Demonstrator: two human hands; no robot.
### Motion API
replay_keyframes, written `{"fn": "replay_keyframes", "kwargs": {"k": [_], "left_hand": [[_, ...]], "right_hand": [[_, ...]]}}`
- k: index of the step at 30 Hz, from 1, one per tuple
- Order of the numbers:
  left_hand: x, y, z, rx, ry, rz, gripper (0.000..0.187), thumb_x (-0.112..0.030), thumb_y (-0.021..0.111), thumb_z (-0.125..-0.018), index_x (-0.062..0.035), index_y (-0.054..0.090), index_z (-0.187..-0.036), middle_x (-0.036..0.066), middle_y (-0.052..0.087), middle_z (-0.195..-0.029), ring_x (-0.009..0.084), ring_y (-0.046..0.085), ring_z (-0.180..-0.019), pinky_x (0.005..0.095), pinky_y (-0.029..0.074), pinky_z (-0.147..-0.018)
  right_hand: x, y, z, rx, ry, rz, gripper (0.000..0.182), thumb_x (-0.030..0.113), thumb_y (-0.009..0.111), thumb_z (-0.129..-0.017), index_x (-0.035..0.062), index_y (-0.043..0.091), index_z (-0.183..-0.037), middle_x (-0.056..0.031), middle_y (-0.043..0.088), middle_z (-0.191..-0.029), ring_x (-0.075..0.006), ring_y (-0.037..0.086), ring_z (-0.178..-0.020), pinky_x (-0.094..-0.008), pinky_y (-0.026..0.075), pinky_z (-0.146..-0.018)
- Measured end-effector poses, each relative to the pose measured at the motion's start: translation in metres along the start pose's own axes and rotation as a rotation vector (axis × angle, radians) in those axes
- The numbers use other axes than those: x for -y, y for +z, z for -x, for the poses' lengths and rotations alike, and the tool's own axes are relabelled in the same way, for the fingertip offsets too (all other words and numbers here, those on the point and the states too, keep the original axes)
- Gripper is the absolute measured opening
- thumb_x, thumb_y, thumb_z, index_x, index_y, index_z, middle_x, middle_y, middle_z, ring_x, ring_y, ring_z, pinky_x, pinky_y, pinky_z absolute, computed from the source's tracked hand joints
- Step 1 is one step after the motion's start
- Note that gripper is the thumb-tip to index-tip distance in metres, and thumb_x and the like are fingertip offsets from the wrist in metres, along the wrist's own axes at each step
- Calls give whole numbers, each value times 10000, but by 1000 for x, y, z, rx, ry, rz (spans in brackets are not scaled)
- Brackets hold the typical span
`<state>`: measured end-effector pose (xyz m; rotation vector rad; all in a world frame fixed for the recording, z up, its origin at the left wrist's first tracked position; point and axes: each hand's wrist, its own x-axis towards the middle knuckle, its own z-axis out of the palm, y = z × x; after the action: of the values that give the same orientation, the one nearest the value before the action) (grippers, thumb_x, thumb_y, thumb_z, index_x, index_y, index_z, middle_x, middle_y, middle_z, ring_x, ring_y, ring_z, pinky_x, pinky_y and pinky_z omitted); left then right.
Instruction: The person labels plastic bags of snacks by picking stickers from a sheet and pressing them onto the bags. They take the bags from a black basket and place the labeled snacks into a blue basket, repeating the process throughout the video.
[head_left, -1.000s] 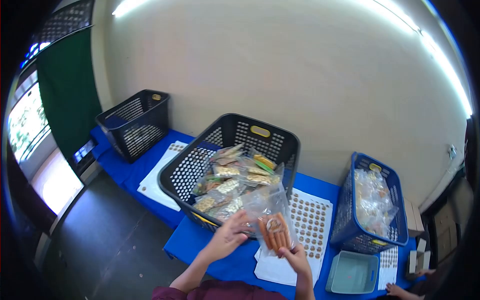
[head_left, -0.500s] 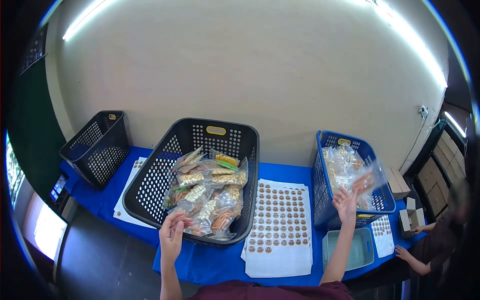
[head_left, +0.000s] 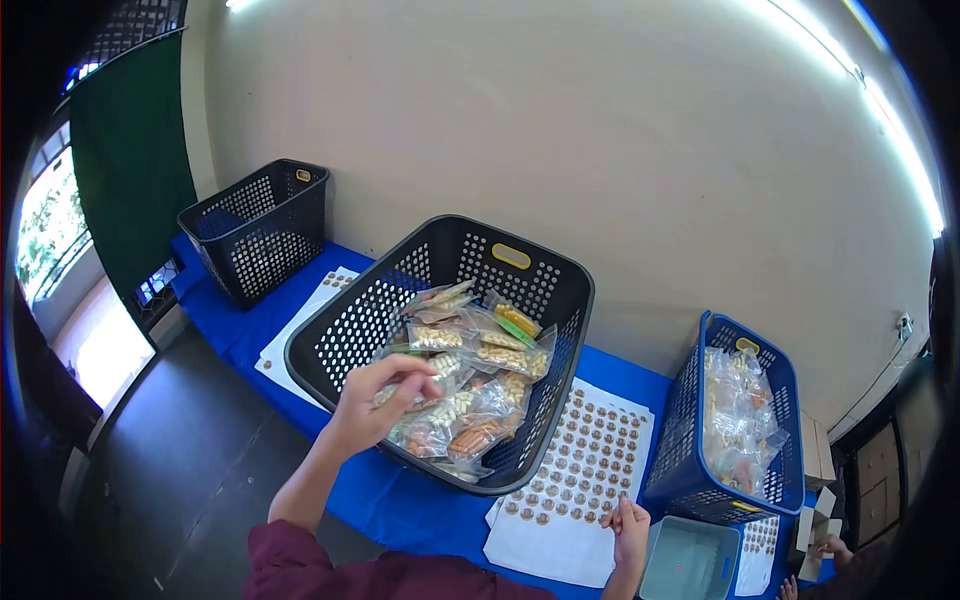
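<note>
My left hand (head_left: pixel 378 400) reaches over the large black basket (head_left: pixel 330 350), its fingers bent and thumb apart above the clear bags of snacks (head_left: pixel 440 338). Whether it touches a bag is hard to make out. Yellow, white and orange pieces show through the plastic. My right hand (head_left: pixel 628 528) is by the right edge of a white sheet of round brown stickers (head_left: pixel 570 460), with fingers curled and pinched. Anything between those fingertips is too small to name. Several more snack bags (head_left: pixel 738 420) lie in the blue basket (head_left: pixel 675 465) at the right.
A second black basket (head_left: pixel 270 255) stands at the far left of the blue-covered table (head_left: pixel 370 520), near another sticker sheet (head_left: pixel 290 340). A pale green tub (head_left: pixel 690 560) sits before the blue basket. At the lower right, another person's hand (head_left: pixel 835 548) is by an open carton (head_left: pixel 815 520).
My right hand has let go of a snack bag at the blue basket and moved back to the sticker sheet. My left hand has moved further over the black basket. The view has turned.
</note>
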<state>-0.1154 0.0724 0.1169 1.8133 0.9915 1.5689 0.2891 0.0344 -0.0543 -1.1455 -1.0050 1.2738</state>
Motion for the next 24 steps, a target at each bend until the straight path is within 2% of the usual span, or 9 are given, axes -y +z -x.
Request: {"fn": "replay_keyframes", "kwargs": {"k": [3, 5, 6, 10, 12, 17, 21, 22, 24], "left_hand": [[-2, 18, -41, 210, 61, -79, 138, -51, 492, -828, 28, 548, -925, 81, 615, -772, 108, 592, -714, 221, 462, -641], [17, 39, -72, 334, 56, -51, 168, -100, 492, -835, 32, 538, -928, 81, 611, -755, 116, 586, -683, 232, 459, -629], [33, 50, -87, 393, 79, -64, 182, -122, 490, -837, 32, 535, -921, 90, 607, -747, 136, 588, -670, 248, 461, -626], [132, 83, -109, 606, 72, -507, 214, -212, 483, -807, -16, 550, -859, 150, 596, -774, 306, 587, -712, 367, 471, -640], [181, 88, -93, 737, 149, -970, 195, -213, 493, -776, -45, 572, -834, 143, 602, -789, 318, 584, -736, 391, 470, -634], [227, 81, -69, 1000, -98, -858, 194, -217, 507, -748, -86, 601, -857, 87, 622, -699, 245, 605, -651, 349, 484, -598], [226, 82, -61, 1222, -448, -726, 243, -234, 489, -763, -119, 600, -946, 64, 639, -717, 189, 620, -637, 318, 478, -610], [236, 87, -56, 1301, -480, -753, 255, -269, 509, -774, -117, 598, -958, 43, 642, -685, 138, 621, -640, 291, 476, -614], [237, 93, -43, 1340, -547, -814, 293, -307, 533, -766, -116, 590, -980, 41, 644, -699, 139, 621, -643, 284, 477, -618]], "right_hand": [[-19, 27, 1, -205, -33, -228, 224, 177, 476, -866, 16, 504, -713, -21, 470, -600, -105, 491, -550, -241, 417, -527], [-13, 63, 5, -192, -57, -29, 191, 127, 479, -853, -17, 486, -979, -86, 562, -785, -126, 542, -632, -253, 456, -614], [-15, 73, 8, -147, -33, -46, 225, 120, 480, -850, -18, 466, -1028, -98, 572, -808, -129, 552, -652, -255, 460, -634], [-11, 84, 13, 17, 28, 6, 265, 110, 487, -842, -5, 450, -1079, -102, 586, -824, -127, 563, -681, -248, 461, -659], [-22, 71, 19, -73, 7, 48, 259, 108, 489, -839, 1, 458, -1073, -96, 588, -817, -120, 560, -674, -240, 457, -648], [-43, 49, 18, -231, 57, 30, 207, 102, 493, -828, 12, 483, -1014, -81, 588, -794, -104, 546, -648, -217, 437, -612], [-47, 55, 18, -211, 99, 21, 184, 103, 493, -829, 14, 490, -990, -77, 587, -793, -105, 547, -643, -220, 438, -620], [-44, 59, 16, -202, 95, 31, 180, 103, 494, -829, 13, 494, -985, -78, 587, -795, -106, 548, -641, -220, 438, -619], [-40, 65, 14, -188, 81, 51, 170, 103, 496, -830, 10, 501, -972, -81, 588, -795, -107, 549, -641, -221, 440, -616]]}}
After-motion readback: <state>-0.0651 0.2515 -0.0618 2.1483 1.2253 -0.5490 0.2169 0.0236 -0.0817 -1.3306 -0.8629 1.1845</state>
